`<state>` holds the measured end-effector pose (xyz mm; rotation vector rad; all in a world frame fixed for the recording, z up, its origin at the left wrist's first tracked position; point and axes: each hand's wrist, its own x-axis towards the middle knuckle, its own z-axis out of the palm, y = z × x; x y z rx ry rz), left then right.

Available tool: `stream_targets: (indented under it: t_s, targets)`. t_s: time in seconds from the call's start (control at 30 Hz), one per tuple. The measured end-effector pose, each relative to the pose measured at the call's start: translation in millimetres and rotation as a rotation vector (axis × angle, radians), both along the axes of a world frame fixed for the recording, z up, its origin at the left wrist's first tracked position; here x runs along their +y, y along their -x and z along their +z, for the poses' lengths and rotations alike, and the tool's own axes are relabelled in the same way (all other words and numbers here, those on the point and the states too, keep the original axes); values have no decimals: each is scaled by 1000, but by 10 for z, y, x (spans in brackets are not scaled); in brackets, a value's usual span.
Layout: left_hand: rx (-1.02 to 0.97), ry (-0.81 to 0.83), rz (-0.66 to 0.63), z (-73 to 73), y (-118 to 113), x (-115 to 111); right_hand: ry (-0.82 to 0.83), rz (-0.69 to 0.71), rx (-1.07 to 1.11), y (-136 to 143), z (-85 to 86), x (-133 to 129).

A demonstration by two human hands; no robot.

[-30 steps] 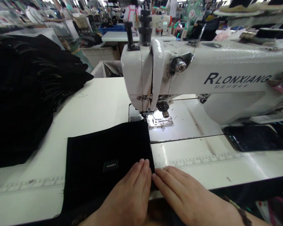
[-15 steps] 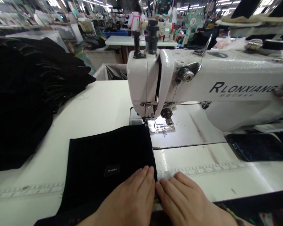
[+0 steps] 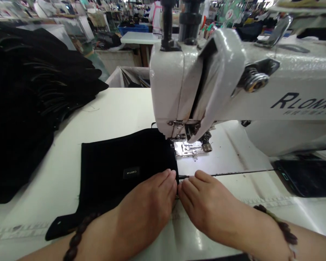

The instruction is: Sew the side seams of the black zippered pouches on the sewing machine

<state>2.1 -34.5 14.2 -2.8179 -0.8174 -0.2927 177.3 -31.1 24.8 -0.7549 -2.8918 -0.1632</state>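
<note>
A black fabric piece with a small label lies on the white sewing table, its far right corner under the needle area of the sewing machine. My left hand rests on the fabric near its right edge, fingers together and pressing down. Just to the right, my right hand has its fingers bent together at that same edge, pinching it. The two hands' fingertips nearly meet. Dark beaded bracelets circle both wrists.
On the left stands a large pile of black fabric pieces. A phone lies at the right under the machine arm. Behind the table are a fabric-lined bin, a blue crate and a person.
The fabric has slid forward, further under the machine, and both hands have moved forward with it. The head view has come closer to the machine.
</note>
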Motion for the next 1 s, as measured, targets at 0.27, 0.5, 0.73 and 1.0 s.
stream_targets:
  t_s: [0.27,0.5,0.73,1.0]
  targets:
    - [-86,25,-58,-22,23,337,-72,-39,-20,53,-75,279]
    - [-103,311,-19,6,107,585,-124,-199,101,-37,-97,471]
    - [-503,925,328,35,229,872,-21,-384,270,-175,-186,588]
    - [-597,1012,395,-21,294,901,537,-135,230,-307,8,665]
